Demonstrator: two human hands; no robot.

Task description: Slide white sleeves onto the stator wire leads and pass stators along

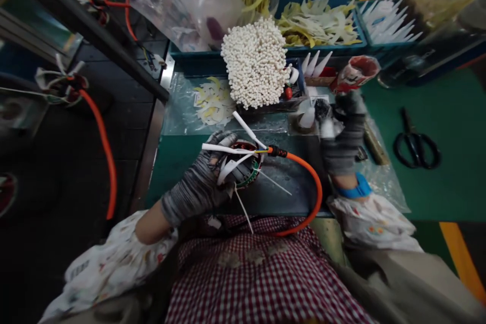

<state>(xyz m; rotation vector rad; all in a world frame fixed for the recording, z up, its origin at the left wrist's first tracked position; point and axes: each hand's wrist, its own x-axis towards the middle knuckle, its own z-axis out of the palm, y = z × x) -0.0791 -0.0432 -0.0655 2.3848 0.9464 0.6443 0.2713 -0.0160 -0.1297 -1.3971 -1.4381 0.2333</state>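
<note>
My left hand (205,177), in a grey striped glove, is closed around the side of a motor stator (248,174) with copper windings and a green ring board. White sleeved leads (228,149) stick up from the stator, and an orange cable (317,182) loops from it to the right and down toward my lap. Two thin white cable ties (275,182) poke out of its near side. Over the clutter at the right, my right hand (343,134) is smeared by motion. A whitish blurred shape lies by its fingers; whether it is held I cannot tell.
A large bundle of white sticks (256,63) stands behind the stator. Bins of yellowish strips (319,23) and white pointed nozzles (387,23) line the back. Black-handled scissors (416,149) lie on the green mat at the right. A metal bar (94,30) crosses the upper left.
</note>
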